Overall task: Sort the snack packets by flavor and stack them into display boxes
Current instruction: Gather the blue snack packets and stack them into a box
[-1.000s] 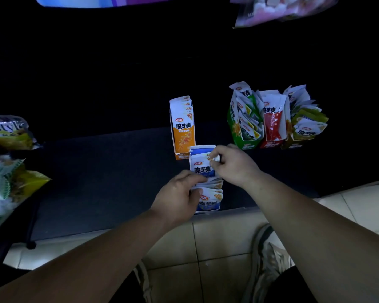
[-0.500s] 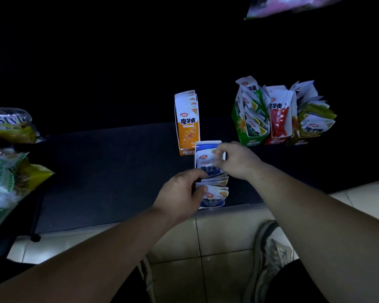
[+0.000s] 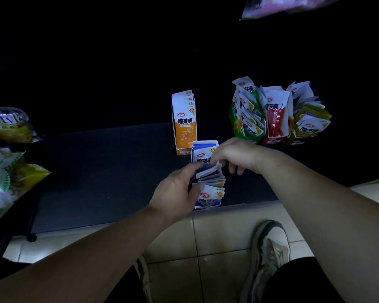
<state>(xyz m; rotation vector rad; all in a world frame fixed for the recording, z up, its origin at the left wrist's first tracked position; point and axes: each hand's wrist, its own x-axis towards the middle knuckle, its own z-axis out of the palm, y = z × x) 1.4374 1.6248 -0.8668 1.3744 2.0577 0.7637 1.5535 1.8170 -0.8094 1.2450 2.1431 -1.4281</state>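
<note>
Head view.

Blue cardboard display box: lay at the near edge of a dark fabric mat, just in front of an upright orange cardboard box.

Blue-and-white foil snack packets: fanned inside the blue box.

Left hand: fingers curled round the packets' left side.

Right hand: fingertips pinched an upper packet.

Green carton, red carton: stood filled, well apart to the right.

Left hand and right hand hide some blue packets.
</note>
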